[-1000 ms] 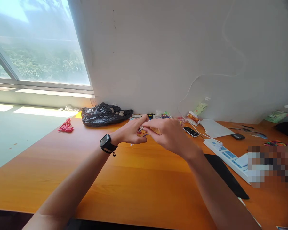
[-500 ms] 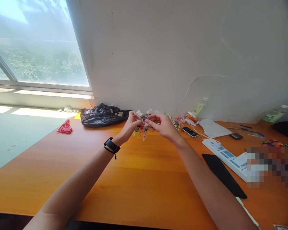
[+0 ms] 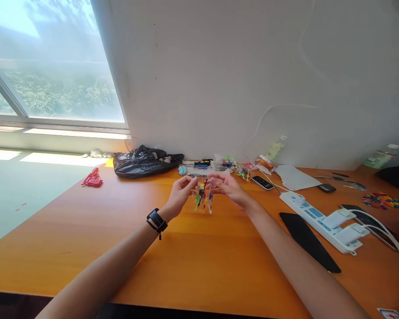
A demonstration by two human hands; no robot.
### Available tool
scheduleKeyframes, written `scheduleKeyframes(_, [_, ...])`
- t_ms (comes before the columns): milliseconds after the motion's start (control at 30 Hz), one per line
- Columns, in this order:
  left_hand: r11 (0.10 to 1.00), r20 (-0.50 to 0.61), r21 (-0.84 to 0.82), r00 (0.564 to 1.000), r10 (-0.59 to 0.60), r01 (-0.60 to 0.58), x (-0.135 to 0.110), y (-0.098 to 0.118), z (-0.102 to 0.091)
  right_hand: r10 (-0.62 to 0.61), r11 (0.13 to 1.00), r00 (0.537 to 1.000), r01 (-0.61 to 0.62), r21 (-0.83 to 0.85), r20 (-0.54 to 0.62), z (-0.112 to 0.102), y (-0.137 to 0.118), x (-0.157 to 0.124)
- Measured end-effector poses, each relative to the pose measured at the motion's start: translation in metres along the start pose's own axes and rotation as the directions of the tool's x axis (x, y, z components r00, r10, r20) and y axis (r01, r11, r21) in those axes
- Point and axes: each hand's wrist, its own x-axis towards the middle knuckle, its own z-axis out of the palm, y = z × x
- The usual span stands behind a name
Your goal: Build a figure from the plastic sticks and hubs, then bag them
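Note:
A small clear plastic bag (image 3: 203, 195) of colourful little plastic pieces hangs upright above the wooden table (image 3: 186, 257). Yellow, green, red, purple and black pieces show through it. My left hand (image 3: 182, 189) pinches its top left corner between thumb and fingers. On the other side my right hand (image 3: 228, 188) grips the top right corner the same way. A black band is on my left wrist. What the pieces are, I cannot make out at this size.
Against the wall lie a black plastic bag (image 3: 146, 161), a round tin (image 3: 182, 169) and another bag of coloured pieces (image 3: 225, 162). A red toy gun (image 3: 92, 178) is at left. To the right are a remote (image 3: 262, 182), a power strip (image 3: 314, 217) and a black flat panel (image 3: 309, 241).
Both hands have come lower and nearer, and the bag now hangs in full view between them. The items by the wall behind are uncovered.

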Motion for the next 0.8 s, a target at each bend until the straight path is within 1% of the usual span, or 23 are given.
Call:
scheduleKeyframes(33, [1.0, 0.018, -0.015, 1.0, -0.02, 0.02, -0.007, -0.008, 0.0, 0.05, 0.999, 0.998, -0.05, 0.011, 0.026, 0.002, 0.011, -0.007])
scheduleKeyframes(67, [0.999, 0.033, -0.023, 0.998, -0.048, 0.049, -0.013, -0.015, 0.0, 0.075, 0.997, 0.997, -0.075, 0.019, 0.016, 0.003, 0.022, -0.015])
scheduleKeyframes(100, [0.997, 0.023, -0.025, 0.997, -0.072, 0.072, -0.019, -0.022, -0.001, 0.086, 0.996, 0.996, -0.086, 0.036, -0.014, 0.004, 0.032, -0.021])
scheduleKeyframes(167, [0.99, 0.01, -0.053, 0.991, -0.134, 0.134, -0.027, -0.031, 0.0, 0.083, 0.995, 0.994, -0.078, 0.069, -0.076, 0.006, 0.049, -0.032])
scheduleKeyframes(233, [0.98, 0.045, -0.052, 0.981, -0.19, 0.192, -0.033, -0.033, 0.002, 0.069, 0.994, 0.992, -0.058, 0.096, -0.11, 0.008, 0.058, -0.039])
scheduleKeyframes(300, [0.977, 0.103, -0.016, 0.972, -0.21, 0.213, -0.036, -0.031, 0.004, 0.065, 0.992, 0.992, -0.052, 0.118, -0.104, 0.011, 0.061, -0.044])
scheduleKeyframes(367, [0.977, 0.137, 0.01, 0.968, -0.212, 0.212, -0.038, -0.027, 0.005, 0.076, 0.99, 0.995, -0.068, 0.12, -0.069, 0.014, 0.06, -0.047])
scheduleKeyframes(467, [0.976, 0.121, 0.011, 0.968, -0.219, 0.219, -0.041, -0.022, 0.006, 0.09, 0.994, 0.996, -0.088, 0.068, -0.026, 0.017, 0.06, -0.048])
scheduleKeyframes(533, [0.971, 0.108, 0.003, 0.965, -0.239, 0.24, -0.043, -0.02, 0.006, 0.063, 0.998, 0.997, -0.061, 0.032, -0.041, 0.017, 0.061, -0.049])
scheduleKeyframes(667, [0.949, 0.159, -0.032, 0.939, -0.303, 0.312, -0.044, -0.016, 0.008, -0.022, 1.0, 0.996, 0.02, -0.017, -0.089, 0.018, 0.063, -0.049])
scheduleKeyframes(733, [0.952, 0.155, -0.034, 0.943, -0.294, 0.303, -0.044, -0.014, 0.008, -0.066, 0.997, 0.99, 0.06, -0.049, -0.125, 0.02, 0.061, -0.05])
scheduleKeyframes(800, [0.964, 0.124, -0.028, 0.958, -0.26, 0.265, -0.043, -0.014, 0.008, -0.159, 0.983, 0.967, 0.137, -0.123, -0.197, 0.021, 0.058, -0.053])
